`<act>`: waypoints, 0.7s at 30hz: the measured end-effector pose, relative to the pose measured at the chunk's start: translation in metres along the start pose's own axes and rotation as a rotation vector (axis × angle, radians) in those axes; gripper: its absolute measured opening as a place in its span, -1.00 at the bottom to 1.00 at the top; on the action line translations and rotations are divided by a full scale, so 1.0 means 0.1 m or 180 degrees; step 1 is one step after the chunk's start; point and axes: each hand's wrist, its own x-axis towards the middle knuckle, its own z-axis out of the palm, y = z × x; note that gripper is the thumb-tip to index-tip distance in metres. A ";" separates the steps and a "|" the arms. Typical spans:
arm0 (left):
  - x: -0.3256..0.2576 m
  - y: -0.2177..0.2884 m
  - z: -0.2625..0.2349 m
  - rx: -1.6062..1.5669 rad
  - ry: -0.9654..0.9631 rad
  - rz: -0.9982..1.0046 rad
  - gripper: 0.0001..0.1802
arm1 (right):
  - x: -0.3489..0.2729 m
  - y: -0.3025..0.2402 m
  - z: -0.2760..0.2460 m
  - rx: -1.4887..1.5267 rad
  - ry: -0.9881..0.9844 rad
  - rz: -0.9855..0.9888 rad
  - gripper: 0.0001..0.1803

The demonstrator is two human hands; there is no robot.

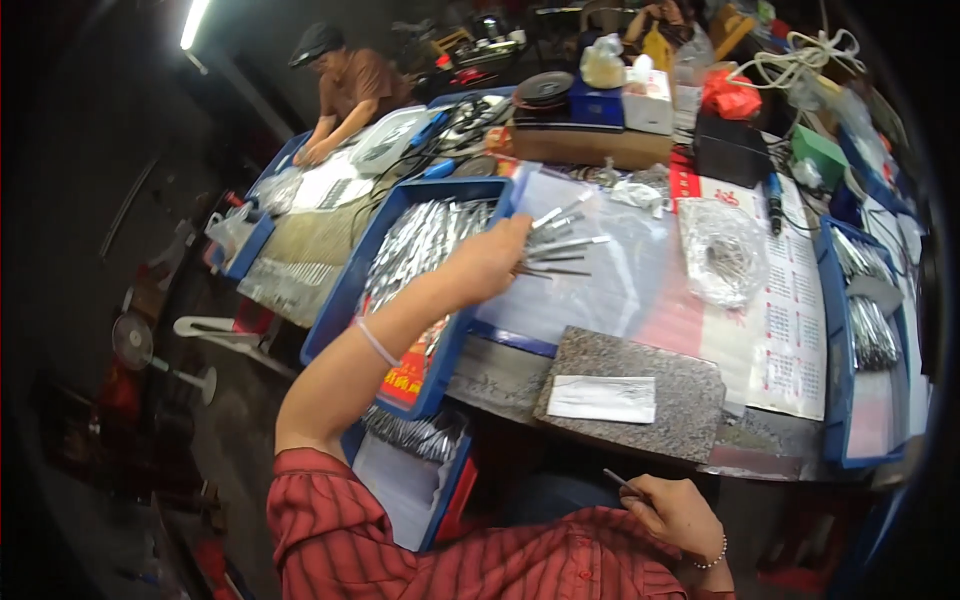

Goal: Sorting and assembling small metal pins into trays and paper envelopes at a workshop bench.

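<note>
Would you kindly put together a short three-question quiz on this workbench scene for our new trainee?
1. True or false: the left hand holds a fan of thin metal pieces beside the blue tray.
2. What lies on top of the speckled stone slab?
A. a flat white packet
B. a pair of scissors
C. a coil of rope
3. Fill in: the right hand, low by the red striped shirt, holds one thin ____.

Key
1. True.
2. A, the flat white packet.
3. Rod: a single thin dark rod sticks out from its fingers.
</note>
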 end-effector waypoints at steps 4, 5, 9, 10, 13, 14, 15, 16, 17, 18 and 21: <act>0.43 0.04 0.71 -0.0079 -0.0340 -0.0015 -0.46 | -0.12 0.14 0.01 0.0031 0.0113 -0.0038 -0.78; 0.54 0.08 0.86 -0.0013 -0.0494 -0.0057 -0.47 | -0.15 0.18 0.00 0.0088 0.0146 -0.0012 -0.77; 0.75 0.09 1.17 0.0166 -0.0661 0.0144 -0.45 | -0.21 0.19 -0.11 0.0169 0.0118 0.0217 -0.80; 0.78 0.08 1.20 0.0149 -0.0695 0.0053 -0.45 | -0.21 0.23 -0.11 0.0209 0.0103 0.0218 -0.79; 0.82 0.04 1.21 0.0198 -0.0851 -0.0084 -0.42 | -0.18 0.32 -0.11 0.0253 0.0078 -0.0057 -0.76; 0.82 0.04 1.17 0.0332 -0.0865 -0.0064 -0.40 | -0.15 0.33 -0.11 0.0284 0.0085 -0.0038 -0.76; 0.83 0.04 1.15 0.0465 -0.0877 -0.0042 -0.37 | -0.12 0.32 -0.11 0.0308 0.0076 -0.0125 -0.76; 0.85 0.01 1.17 0.0602 -0.1017 -0.0090 -0.30 | -0.10 0.32 -0.11 0.0330 0.0068 -0.0212 -0.77; 0.86 0.02 1.14 0.0604 -0.1036 -0.0077 -0.30 | -0.08 0.33 -0.10 0.0348 0.0076 -0.0201 -0.77; 0.87 0.04 1.11 0.0726 -0.1155 -0.0105 -0.28 | -0.06 0.34 -0.09 0.0331 0.0077 -0.0287 -0.78; 0.89 0.04 1.04 0.0810 -0.1356 -0.0087 -0.24 | -0.04 0.31 -0.08 0.0285 0.0039 -0.0416 -0.79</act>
